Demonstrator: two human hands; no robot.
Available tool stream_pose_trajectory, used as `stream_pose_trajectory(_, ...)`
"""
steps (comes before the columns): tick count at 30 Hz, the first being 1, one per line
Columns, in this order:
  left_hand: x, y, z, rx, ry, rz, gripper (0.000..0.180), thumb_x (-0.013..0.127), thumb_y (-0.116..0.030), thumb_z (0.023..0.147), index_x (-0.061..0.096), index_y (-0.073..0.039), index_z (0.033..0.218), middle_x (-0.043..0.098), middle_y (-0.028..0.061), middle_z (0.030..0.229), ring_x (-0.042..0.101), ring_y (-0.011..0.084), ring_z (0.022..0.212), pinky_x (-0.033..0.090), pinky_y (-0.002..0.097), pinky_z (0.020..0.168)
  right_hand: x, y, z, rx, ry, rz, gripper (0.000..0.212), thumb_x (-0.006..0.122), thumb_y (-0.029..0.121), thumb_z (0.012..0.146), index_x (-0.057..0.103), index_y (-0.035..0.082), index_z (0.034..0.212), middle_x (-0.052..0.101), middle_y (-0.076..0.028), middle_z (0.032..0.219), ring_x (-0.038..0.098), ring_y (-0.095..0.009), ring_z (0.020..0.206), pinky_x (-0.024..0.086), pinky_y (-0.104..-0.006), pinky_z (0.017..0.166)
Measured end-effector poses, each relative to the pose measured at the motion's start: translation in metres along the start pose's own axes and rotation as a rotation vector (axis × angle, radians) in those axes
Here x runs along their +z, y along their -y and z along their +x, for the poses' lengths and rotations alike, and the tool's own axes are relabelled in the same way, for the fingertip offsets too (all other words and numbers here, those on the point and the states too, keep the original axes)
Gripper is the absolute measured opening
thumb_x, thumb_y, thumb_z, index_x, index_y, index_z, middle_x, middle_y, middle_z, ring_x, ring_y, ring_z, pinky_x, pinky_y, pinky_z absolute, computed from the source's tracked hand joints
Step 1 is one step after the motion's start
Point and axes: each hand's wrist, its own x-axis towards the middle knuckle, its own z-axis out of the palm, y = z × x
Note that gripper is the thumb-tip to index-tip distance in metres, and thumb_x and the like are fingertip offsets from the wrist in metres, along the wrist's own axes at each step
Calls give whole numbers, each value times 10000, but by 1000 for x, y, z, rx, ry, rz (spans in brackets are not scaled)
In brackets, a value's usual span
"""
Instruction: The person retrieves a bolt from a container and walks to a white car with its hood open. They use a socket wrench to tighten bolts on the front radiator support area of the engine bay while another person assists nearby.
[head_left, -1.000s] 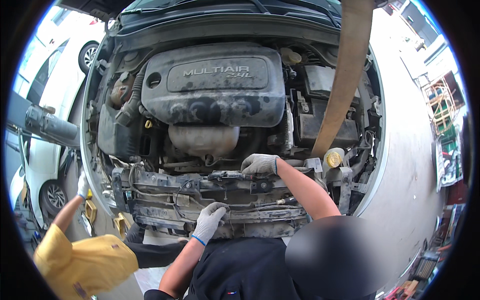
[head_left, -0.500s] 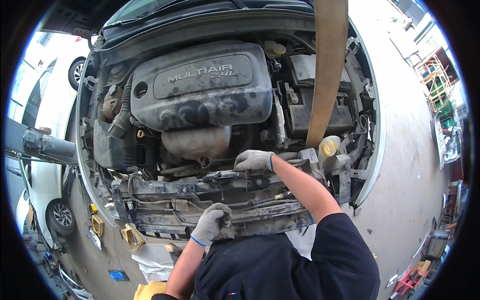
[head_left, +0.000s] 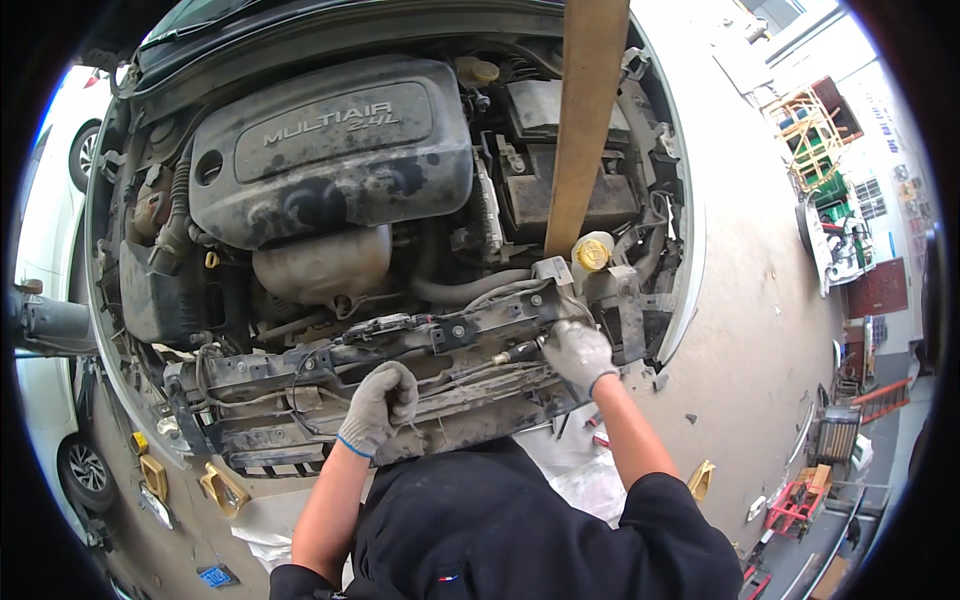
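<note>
Both my hands wear pale knit gloves and are at the dirty front crossmember [head_left: 290,362] of a car with its bonnet up. My left hand [head_left: 380,405] hangs over the lower bars near the middle, fingers curled inward; what they hold, if anything, is hidden. My right hand [head_left: 578,355] is closed at the right part of the crossmember, below the yellow-capped reservoir [head_left: 592,254]. Beside its fingers lies a dark rod-shaped piece with a pale tip [head_left: 501,358]. Whether the fingers grip that piece cannot be made out.
Behind the crossmember sit the engine cover [head_left: 335,150], a metal heat shield [head_left: 325,272] and the black battery area [head_left: 570,195]. A long tan strip [head_left: 588,120] rises across the right side. Yellowish parts [head_left: 223,490] and a white sheet [head_left: 580,485] lie on the floor.
My right hand has moved right and nearer along the crossmember, to the dark pale-tipped piece. My left hand stays by the lower bars, fingers still curled. The view has shifted right.
</note>
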Motion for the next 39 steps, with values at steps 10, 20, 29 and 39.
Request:
stream_pose_trajectory(10,66,10,23,282,-213,1545,312,654,-338,942,720,-89,1117,740,127,1008,718,279,918,564,392,815,13,19,-23,-118,-271,8,256,635,316,909,632,66,963,714,-154,842,687,-365,827,532,-499,746)
stream_pose_trajectory(20,74,14,36,408,135,1941,307,651,-410,913,734,-115,895,666,125,904,683,346,849,546,477,731,-21,46,-62,-45,-233,554,317,666,244,910,578,13,1108,707,-252,942,682,-430,924,527,-513,799)
stream_pose_trajectory(29,62,10,18,396,85,1995,340,619,-412,932,738,-106,844,676,129,882,681,352,851,541,481,730,3,57,-59,75,-102,996,314,692,87,893,614,-16,1179,734,-138,1018,693,-176,946,540,-323,844)
stream_pose_trajectory(39,33,-21,-5,342,-212,1764,350,667,-389,915,730,-52,844,661,166,842,654,372,824,503,469,732,8,-7,-24,-218,-241,235,254,664,200,897,623,80,1118,687,-190,1003,674,-363,961,519,-497,837)
